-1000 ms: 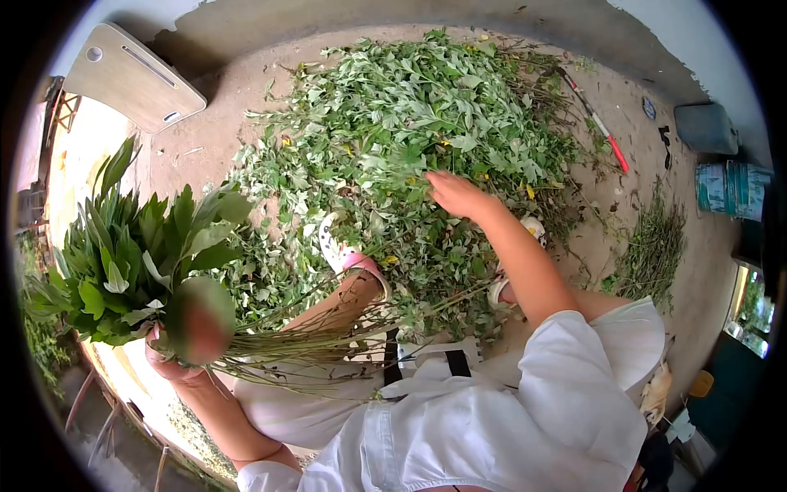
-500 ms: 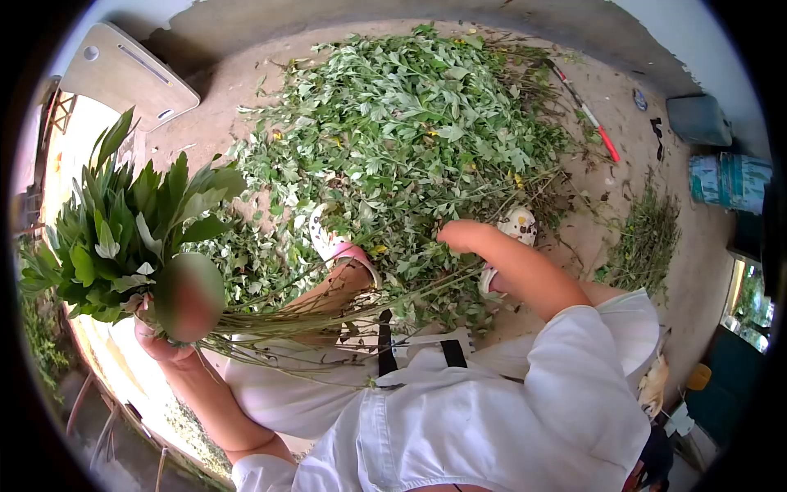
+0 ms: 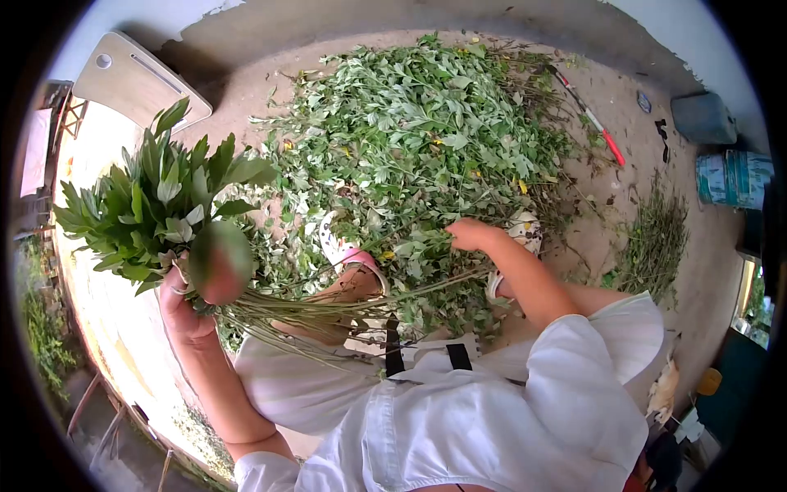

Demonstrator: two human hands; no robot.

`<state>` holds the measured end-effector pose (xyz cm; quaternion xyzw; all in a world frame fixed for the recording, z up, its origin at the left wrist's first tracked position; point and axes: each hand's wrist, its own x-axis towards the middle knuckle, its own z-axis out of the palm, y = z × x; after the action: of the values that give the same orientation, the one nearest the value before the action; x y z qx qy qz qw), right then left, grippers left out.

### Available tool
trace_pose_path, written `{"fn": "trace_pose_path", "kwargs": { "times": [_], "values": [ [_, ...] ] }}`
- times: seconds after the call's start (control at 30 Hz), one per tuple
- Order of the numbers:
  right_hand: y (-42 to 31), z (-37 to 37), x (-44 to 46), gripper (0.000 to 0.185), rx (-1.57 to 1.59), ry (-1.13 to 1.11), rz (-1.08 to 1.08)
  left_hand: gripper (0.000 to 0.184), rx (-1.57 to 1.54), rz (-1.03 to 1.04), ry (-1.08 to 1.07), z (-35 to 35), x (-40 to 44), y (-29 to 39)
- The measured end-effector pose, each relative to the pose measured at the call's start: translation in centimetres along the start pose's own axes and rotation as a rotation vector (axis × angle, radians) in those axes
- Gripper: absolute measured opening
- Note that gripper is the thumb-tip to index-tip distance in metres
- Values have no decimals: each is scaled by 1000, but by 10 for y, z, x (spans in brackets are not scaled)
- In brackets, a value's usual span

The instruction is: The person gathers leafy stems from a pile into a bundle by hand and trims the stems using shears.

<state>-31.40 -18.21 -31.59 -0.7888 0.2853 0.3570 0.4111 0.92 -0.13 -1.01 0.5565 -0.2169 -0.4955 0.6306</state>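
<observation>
My left hand (image 3: 187, 305) is wrapped round a bunch of leafy stems (image 3: 156, 205), partly covered by a blurred oval. The leaves fan out at the upper left, and the long thin stems trail right across my lap. My right hand (image 3: 469, 234) is at the near part of a large heap of cut green leaves (image 3: 426, 123), close to my shoe. Its fingers are drawn together at a leafy sprig; how firmly they grip it is hard to see.
A folded board (image 3: 143, 82) leans at the upper left. A red-and-white handled tool (image 3: 602, 131) lies right of the heap. Farther right are a pile of bare stems (image 3: 652, 238), a grey bin (image 3: 703, 119) and a teal container (image 3: 734, 179). My shoes (image 3: 332, 242) rest among leaves.
My right hand has moved from the middle of the heap toward my right shoe, and its fingers have closed. My left hand still holds the bunch, now slightly higher and farther right.
</observation>
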Motion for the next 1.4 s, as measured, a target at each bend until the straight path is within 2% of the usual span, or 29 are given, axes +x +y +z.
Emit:
{"fn": "trace_pose_path", "kwargs": {
  "times": [0.03, 0.07, 0.13, 0.17, 0.23, 0.27, 0.33, 0.4, 0.43, 0.47, 0.53, 0.6, 0.67, 0.7, 0.73, 0.8, 0.83, 0.87, 0.93, 0.97, 1.0, 1.07, 1.1, 1.13, 1.2, 1.23, 1.33, 1.37, 1.4],
  "values": [
    [-7, -25, -18, 40, 100, 45, 11, 34, 12, -14, 59, 7, 2, -2],
    [-2, -44, -26, 35, 316, 34, -70, 32, 22, -28, 127, 15, 6, -3],
    [-4, -68, -38, 27, 673, 231, -275, 29, -13, -68, 253, 37, 11, -3],
    [-12, -83, -44, 27, 653, 256, -296, 29, -15, -37, 194, 34, 13, -10],
    [-57, -121, -79, 23, 826, 392, -355, 34, 14, -57, 76, 48, 18, -12],
    [-79, -129, -90, 24, 1069, 347, -449, 44, -84, -85, -14, 59, 21, -9],
    [-129, -147, -129, 30, 983, 333, -565, 36, -24, -47, -76, 80, 20, -6],
    [-167, -149, -143, 21, 949, 288, -699, 25, -106, -130, -57, 94, 16, -9],
    [-186, -151, -152, 21, 846, 283, -648, 24, -113, -127, -69, 98, 15, -11],
    [-204, -149, -166, 20, 735, 405, -688, 23, -121, -128, -83, 102, 15, -13],
    [-223, -141, -161, 23, 538, 492, -821, 21, -106, -105, -184, 102, 16, -16],
    [-226, -137, -158, 23, 462, 500, -763, 20, -52, -58, -184, 101, 13, -13],
    [-223, -119, -137, 18, 47, 977, -808, 16, -62, -42, -104, 100, 15, -17],
    [-225, -114, -135, 16, 25, 1019, -699, 14, -88, -58, -41, 102, 15, -21],
    [-221, -109, -127, 16, 23, 1020, -697, 14, -90, -57, -44, 104, 12, -23],
    [-210, -102, -105, 13, -162, 1269, -827, 15, -1, -29, -18, 106, 8, -26],
    [-205, -100, -102, 16, -217, 1301, -854, 17, -3, -66, -18, 105, 8, -28],
    [-191, -97, -94, 16, -217, 1304, -856, 17, 0, -63, -18, 105, 5, -25],
    [-160, -92, -78, 18, -177, 1159, -585, 18, -116, -24, 130, 101, 2, -14],
    [-151, -92, -76, 38, -205, 912, -421, 16, -130, -3, 87, 97, 5, -17],
    [-154, -93, -85, 38, -202, 910, -424, 16, -128, -3, 90, 91, 10, -17],
    [-161, -91, -111, 62, 22, 1021, -708, 15, -131, -18, 27, 81, 18, -17],
    [-161, -97, -114, 79, 91, 819, -659, 16, -101, -34, 38, 85, 15, -14],
    [-160, -102, -119, 79, 90, 820, -657, 16, -102, -35, 37, 83, 16, -15],
    [-161, -115, -134, 77, 467, 586, -936, 17, -127, -86, 4, 76, 19, -17],
    [-161, -119, -130, 76, 423, 602, -997, 17, -125, -85, 3, 76, 22, -18],
    [-187, -119, -138, 71, 497, 583, -975, 19, -121, -122, -30, 76, 26, -20],
    [-196, -110, -127, 50, 361, 830, -995, 19, -114, -133, -44, 79, 26, -20],
    [-200, -108, -121, 50, 364, 832, -997, 19, -107, -142, -56, 82, 24, -19]
  ]
}}
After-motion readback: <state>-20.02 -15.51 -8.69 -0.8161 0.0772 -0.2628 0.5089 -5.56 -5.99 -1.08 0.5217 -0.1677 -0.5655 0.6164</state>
